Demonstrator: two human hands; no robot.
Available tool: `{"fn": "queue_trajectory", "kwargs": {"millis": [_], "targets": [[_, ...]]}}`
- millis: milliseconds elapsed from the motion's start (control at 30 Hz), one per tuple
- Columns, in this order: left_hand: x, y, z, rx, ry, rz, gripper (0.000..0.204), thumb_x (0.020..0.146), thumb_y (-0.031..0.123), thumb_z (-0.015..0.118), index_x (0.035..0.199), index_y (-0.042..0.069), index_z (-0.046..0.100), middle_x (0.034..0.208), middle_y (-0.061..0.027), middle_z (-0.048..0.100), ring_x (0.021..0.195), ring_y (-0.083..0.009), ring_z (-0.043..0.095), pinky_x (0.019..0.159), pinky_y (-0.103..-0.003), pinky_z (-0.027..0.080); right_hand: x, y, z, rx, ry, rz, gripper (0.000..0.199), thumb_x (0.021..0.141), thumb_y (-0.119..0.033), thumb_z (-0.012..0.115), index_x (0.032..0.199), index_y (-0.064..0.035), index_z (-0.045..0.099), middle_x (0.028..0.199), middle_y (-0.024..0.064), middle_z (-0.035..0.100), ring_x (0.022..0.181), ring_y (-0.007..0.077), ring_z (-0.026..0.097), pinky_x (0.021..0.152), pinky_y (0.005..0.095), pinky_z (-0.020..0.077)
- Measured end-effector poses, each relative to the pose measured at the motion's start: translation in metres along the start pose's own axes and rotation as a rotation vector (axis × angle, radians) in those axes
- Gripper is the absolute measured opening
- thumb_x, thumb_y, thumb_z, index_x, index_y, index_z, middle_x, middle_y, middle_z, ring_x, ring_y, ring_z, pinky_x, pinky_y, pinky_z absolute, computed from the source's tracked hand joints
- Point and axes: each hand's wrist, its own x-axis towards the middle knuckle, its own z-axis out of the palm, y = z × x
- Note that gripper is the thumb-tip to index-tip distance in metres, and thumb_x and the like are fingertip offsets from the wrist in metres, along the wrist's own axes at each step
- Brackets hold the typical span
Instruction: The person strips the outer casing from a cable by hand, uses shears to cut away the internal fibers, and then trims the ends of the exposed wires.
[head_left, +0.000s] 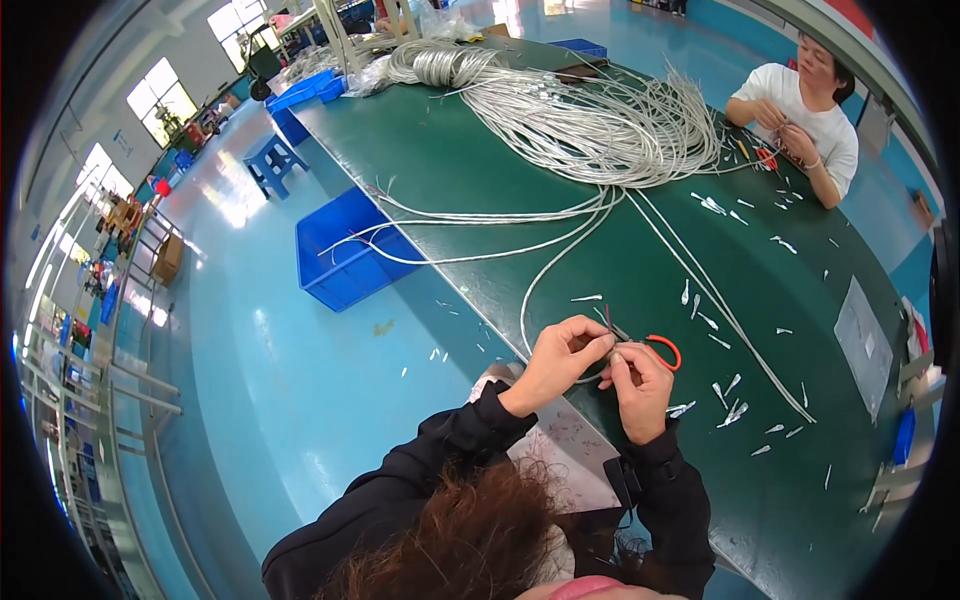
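Note:
Close to the table's near edge, my left hand (565, 362) and my right hand (642, 388) meet, fingertips pinched together. Between them is the end of a silver cable (524, 312), which curves down from the big bundle. A thin dark-red wire (608, 317) sticks up from the left fingertips. Scissors with an orange handle (668, 350) show just beyond my right hand; whether they lie on the table or touch the fingers, I cannot tell. White scraps (734, 413) of stripped material are scattered to the right.
A large coiled bundle of silver cables (600, 125) covers the far part of the green table (420, 150). Blue bins (345, 250) and a blue stool (272, 165) stand left. Across the table a person (800, 115) handles something small beside other scissors (766, 159). A clear bag (866, 345) lies right.

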Motion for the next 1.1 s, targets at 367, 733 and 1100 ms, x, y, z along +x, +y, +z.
{"fn": "queue_trajectory", "kwargs": {"millis": [367,733,1100], "targets": [[0.001,-0.005,0.006,0.175,0.127,0.081,0.006,0.088,0.005,0.063,0.087,0.0,0.059,0.079,0.0024,0.058,0.071,-0.0021,0.052,0.062,-0.018,0.043,-0.002,-0.003,0.001,-0.14,-0.013,-0.086,0.009,0.087,0.005,0.054,0.091,0.0083,0.061,0.092,0.0086,0.06,0.063,0.0101,0.059,0.057,0.0222,0.0516],[0.008,0.033,-0.002,0.025,0.299,0.252,0.009,0.088,0.009,0.061,0.09,0.001,0.059,0.083,-0.0021,0.06,0.075,-0.0092,0.054,0.068,-0.025,0.044,0.003,0.004,-0.009,0.214,0.091,0.087,0.01,0.089,0.0,0.054,0.091,0.0062,0.062,0.088,0.0088,0.062,0.065,0.0111,0.059,0.057,0.0236,0.0506],[-0.017,0.011,-0.026,1.071,-0.228,0.558,0.016,0.079,0.007,0.066,0.093,0.001,0.062,0.088,-0.0099,0.059,0.084,-0.0274,0.055,0.074,-0.038,0.045,0.017,-0.003,-0.054,0.613,0.177,0.186,0.017,0.092,-0.01,0.051,0.091,0.004,0.061,0.083,0.0105,0.062,0.068,0.0122,0.056,0.063,0.0231,0.0463]]}}
